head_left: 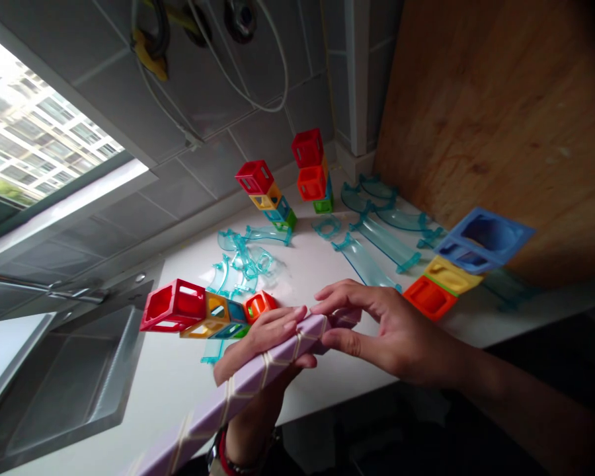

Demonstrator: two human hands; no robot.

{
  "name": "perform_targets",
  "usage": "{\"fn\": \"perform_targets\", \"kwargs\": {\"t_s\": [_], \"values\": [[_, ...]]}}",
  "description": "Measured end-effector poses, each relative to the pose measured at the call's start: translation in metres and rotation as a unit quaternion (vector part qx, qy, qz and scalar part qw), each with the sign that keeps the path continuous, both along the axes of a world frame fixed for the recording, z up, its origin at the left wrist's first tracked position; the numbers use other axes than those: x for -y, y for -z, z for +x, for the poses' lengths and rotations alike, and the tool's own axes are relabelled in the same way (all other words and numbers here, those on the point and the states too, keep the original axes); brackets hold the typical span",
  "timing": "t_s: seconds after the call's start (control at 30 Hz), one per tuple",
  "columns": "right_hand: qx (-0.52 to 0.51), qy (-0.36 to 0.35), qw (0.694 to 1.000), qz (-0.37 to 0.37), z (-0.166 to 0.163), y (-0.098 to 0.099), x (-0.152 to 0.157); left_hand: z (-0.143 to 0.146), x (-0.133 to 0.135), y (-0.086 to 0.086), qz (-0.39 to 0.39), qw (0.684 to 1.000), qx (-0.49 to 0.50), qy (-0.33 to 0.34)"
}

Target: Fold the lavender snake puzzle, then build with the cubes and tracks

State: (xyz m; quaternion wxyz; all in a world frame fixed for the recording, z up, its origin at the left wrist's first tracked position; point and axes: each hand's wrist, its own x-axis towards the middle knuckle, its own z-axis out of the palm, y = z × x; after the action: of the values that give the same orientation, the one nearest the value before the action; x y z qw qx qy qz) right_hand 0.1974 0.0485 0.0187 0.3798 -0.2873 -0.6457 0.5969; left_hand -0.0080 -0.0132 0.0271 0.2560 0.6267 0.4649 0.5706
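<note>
One lilac, banded strip (248, 382) is held above the bench (305, 259), its near end cut off by the lower edge. The left hand (248, 345) is closed around it; the right hand (394, 327) pinches and partly hides the far end. The sink (127, 370), left, is too dim inside to inspect.

Left grip (248, 346) curled, right grip (391, 327) just beside it, thumb (346, 342) below forefinger (344, 297).
</note>
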Motion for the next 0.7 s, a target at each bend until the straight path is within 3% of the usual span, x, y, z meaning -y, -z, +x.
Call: {"fn": "perform_targets", "kwargs": {"t_s": [0.2,0.5,0.7], "values": [[-0.101,-0.033,0.991,-0.086,-0.008,0.008,0.003,0.005,0.005,0.01,0.029,0.998,0.02,-0.057],[-0.221,-0.049,0.972,-0.067,-0.021,0.015,0.012,0.02,0.017,0.02,-0.031,0.992,0.119,-0.02],[-0.24,-0.073,0.959,-0.135,-0.019,0.013,0.011,0.025,0.017,0.023,-0.02,0.99,0.139,-0.01]]}}
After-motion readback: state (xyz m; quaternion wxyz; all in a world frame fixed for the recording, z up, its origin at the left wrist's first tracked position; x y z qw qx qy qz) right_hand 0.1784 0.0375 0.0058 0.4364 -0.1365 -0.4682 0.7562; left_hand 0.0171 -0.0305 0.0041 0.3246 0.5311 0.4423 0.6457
